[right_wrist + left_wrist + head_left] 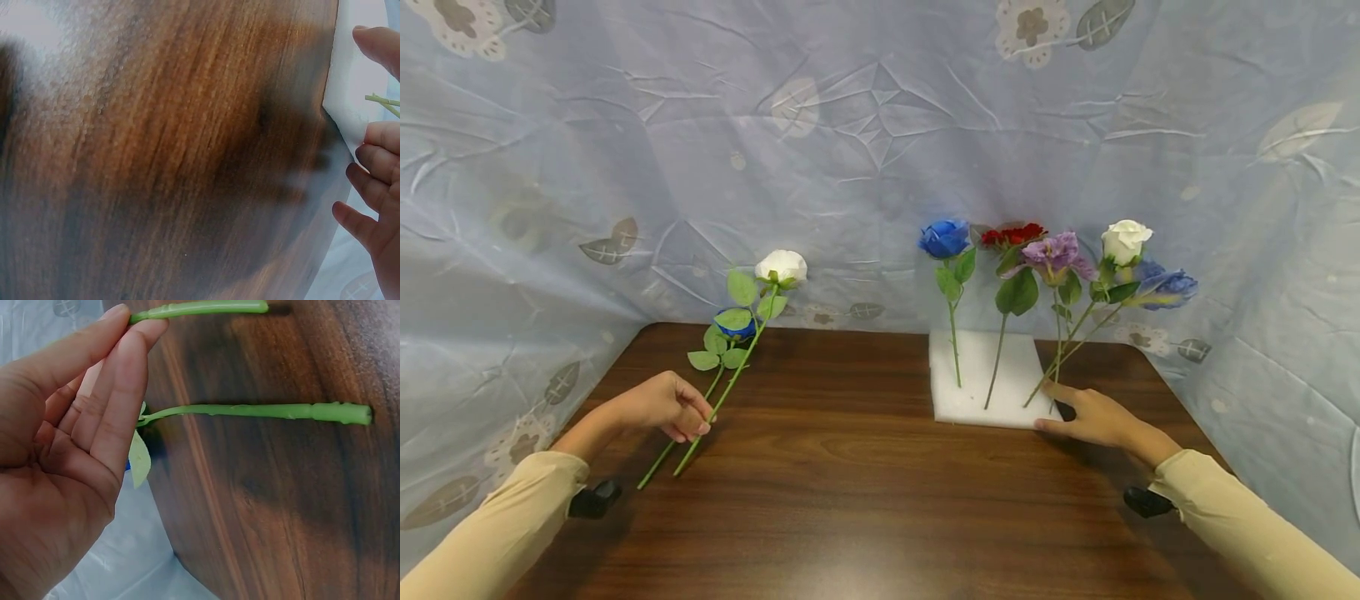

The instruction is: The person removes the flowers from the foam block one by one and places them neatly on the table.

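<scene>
My left hand [673, 407] pinches the stem of an artificial white rose [782, 267] between thumb and fingertips; the bloom leans up and away. In the left wrist view the held stem [206, 307] crosses the top. Beneath it a blue rose [737, 323] lies on the table, partly hidden by leaves. At the right, my right hand [1093, 421] rests against the near right corner of a white foam block [951, 408], thumb and fingers spread. Standing in the block are a blue rose [945, 239], a red flower [1015, 234], a purple flower [1058, 254], another white rose [1126, 242] and a blue-violet flower [1161, 285].
Everything is on a dark brown wooden table [850, 492]. A pale blue-grey patterned cloth [865, 167] hangs behind the table and along both sides. The right-hand flowers lean outward past the foam block, and their stems cross near my right fingers.
</scene>
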A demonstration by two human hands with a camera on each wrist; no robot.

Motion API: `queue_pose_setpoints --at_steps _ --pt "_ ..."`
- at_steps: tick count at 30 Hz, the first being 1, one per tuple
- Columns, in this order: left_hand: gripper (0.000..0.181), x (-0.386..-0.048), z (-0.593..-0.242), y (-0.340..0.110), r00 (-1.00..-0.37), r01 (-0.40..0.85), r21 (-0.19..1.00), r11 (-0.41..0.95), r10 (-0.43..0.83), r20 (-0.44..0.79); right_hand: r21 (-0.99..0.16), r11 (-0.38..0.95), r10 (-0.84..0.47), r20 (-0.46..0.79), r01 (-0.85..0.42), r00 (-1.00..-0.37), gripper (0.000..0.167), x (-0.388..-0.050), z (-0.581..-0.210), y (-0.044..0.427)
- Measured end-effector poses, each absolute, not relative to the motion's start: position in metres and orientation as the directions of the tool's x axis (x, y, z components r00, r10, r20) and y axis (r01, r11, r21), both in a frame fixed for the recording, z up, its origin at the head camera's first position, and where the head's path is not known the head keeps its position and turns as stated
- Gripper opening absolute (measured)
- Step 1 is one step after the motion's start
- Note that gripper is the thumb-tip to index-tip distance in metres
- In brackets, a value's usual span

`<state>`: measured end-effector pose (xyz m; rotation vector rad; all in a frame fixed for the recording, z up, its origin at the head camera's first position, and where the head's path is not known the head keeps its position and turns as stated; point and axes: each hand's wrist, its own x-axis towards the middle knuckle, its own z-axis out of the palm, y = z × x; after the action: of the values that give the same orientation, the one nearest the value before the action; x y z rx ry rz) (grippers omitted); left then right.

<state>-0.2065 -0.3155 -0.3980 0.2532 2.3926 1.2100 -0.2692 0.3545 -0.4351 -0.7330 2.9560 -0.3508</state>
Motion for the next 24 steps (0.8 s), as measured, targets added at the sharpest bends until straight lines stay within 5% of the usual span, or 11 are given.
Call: queue_pose_setpoints --at_steps 24 --pt "0.017 -0.198 -0.414 -0.325 -0.859 -0.108 0.792 0.601 0.345 -0.378 -0.245 0.855 -0.473 -0.009 -0.457 -0.881 0.086 -0.268 -0.434 0.354"
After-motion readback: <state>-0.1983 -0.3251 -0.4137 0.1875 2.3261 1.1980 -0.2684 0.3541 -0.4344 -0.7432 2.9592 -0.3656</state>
